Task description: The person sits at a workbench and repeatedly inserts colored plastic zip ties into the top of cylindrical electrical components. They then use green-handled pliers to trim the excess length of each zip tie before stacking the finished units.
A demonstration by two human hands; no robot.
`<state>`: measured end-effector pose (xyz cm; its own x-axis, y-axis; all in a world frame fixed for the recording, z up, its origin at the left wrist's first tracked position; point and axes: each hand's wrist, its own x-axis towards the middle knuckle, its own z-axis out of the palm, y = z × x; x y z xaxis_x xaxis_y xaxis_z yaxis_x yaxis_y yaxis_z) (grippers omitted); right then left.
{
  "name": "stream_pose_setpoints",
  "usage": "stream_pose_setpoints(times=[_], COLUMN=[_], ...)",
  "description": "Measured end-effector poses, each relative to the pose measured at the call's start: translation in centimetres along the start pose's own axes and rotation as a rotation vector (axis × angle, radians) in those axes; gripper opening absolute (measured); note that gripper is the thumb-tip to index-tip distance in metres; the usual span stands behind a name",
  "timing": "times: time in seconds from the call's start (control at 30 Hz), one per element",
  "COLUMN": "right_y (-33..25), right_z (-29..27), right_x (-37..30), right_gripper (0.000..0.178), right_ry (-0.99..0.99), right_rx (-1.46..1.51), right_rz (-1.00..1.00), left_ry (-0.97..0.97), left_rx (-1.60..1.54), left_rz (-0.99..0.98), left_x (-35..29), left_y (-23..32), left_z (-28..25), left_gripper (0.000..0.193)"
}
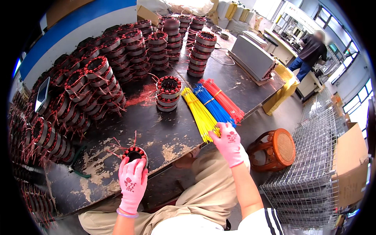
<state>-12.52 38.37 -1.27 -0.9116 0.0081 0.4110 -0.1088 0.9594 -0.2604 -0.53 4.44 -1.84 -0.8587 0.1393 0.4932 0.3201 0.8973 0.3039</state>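
My left hand (132, 178), in a pink glove, rests with its fingers curled over a motor stator (136, 152) at the table's near edge. That stator has dark red windings, a hollow middle and thin red leads sticking out to the left. On the right, my gloved right hand (228, 141) pinches at the near end of a bundle of thin yellow sleeves (197, 111). Beside that bundle lie a blue bundle (212, 102) and a red bundle (223, 100), each tied with a band. Just left of them stands a short stack of stators (168, 94).
Many stator stacks (100, 78) crowd the left and back of the worn black table (156, 133). A phone-like device (42, 94) leans among them. A grey box (252, 56) stands at the back right. Off the table are a wooden stool (276, 150), wire cages (301, 168) and another person (311, 51).
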Motion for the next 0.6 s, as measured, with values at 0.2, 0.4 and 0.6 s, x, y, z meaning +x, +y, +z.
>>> stream_pose_setpoints(times=[0.2,0.4,0.6], right_y=[-0.6,-0.7,0.0], right_z=[2.2,0.5,-0.8], right_x=[0.1,0.7,1.0], right_gripper=[0.024,0.021,0.019], right_ry=[-0.16,-0.137,-0.168], right_rx=[0.1,0.072,0.024], right_rz=[0.067,0.127,0.129], left_ry=[-0.087,-0.047,-0.01], left_rx=[-0.05,-0.058,-0.028], left_rz=[0.051,0.073,-0.012], left_x=[0.1,0.1,0.7], left_y=[-0.4,-0.5,0.5], left_z=[-2.1,-2.1,-0.8], left_gripper=[0.041,0.041,0.043])
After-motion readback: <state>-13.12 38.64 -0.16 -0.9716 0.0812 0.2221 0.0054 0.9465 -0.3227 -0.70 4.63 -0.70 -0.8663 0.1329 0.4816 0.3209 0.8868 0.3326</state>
